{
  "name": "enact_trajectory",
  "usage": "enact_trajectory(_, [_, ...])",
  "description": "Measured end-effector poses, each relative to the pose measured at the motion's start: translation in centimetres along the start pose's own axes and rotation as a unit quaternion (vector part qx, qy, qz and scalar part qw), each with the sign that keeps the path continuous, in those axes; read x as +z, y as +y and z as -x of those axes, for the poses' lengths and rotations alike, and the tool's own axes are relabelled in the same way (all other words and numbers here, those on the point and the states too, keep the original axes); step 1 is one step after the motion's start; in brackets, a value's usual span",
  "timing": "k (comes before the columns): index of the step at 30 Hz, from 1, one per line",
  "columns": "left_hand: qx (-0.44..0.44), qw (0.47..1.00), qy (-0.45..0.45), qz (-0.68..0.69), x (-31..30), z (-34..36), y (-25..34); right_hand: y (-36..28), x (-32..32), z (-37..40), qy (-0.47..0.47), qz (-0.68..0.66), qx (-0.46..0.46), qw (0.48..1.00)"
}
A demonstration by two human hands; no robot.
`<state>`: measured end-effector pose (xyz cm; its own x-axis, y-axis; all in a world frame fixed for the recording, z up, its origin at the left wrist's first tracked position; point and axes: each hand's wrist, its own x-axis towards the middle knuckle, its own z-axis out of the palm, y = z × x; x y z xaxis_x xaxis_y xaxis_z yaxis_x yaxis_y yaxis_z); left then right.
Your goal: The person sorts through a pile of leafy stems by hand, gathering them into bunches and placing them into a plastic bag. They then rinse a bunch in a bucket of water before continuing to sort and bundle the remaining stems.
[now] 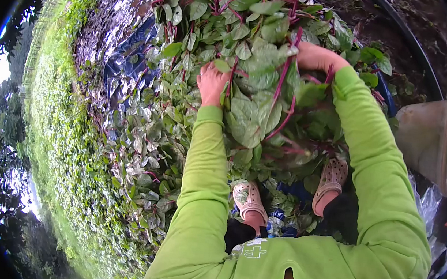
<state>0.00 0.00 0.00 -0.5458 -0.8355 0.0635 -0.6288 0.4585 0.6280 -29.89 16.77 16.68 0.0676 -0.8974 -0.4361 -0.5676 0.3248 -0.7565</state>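
Note:
A big mass of Malabar spinach vines (253, 110), with green leaves and purple-red stems, hangs between my forearms and is partly blurred. My left hand (212, 83) is sunk into the left side of this foliage, its fingers curled against leaves and stems. On the right, my right hand (313, 56) reaches in behind the leaves and grips the bunch; its fingertips are hidden. One thick red stem runs down just left of that hand. More cut-looking vines lie heaped beyond and below both hands.
Blue plastic sheeting (129, 58) shows under the heap. To the right, a pale plastic bucket (433, 143) lies tilted near a black hose (408, 36) and clear plastic (429, 208). My feet in pink clogs (250, 199) stand among leaves. Low green plants (56, 139) grow at left.

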Motion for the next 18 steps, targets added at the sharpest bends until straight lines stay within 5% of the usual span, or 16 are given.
enact_trajectory(3, [0.071,0.984,0.079,-0.145,-2.9,5.2,7.8,3.7,2.2,0.3,0.104,0.12,-0.162,0.974])
enact_trajectory(6, [0.041,0.982,0.128,-0.134,-3.0,9.2,9.3,0.6,4.7,4.7,0.104,0.103,-0.078,0.986])
enact_trajectory(11, [0.012,0.977,0.199,-0.079,-2.1,15.3,11.2,5.7,9.4,6.5,0.203,0.159,-0.195,0.946])
enact_trajectory(14, [0.023,0.961,0.264,-0.081,0.2,19.2,10.6,4.0,11.0,8.9,0.258,0.292,-0.379,0.84])
enact_trajectory(16, [0.016,0.957,0.278,-0.084,-0.2,19.7,11.4,8.6,11.2,8.3,0.183,0.2,-0.228,0.935])
enact_trajectory(18, [0.013,0.961,0.265,-0.075,-1.2,19.7,12.4,7.2,10.1,9.5,0.224,0.284,-0.305,0.881])
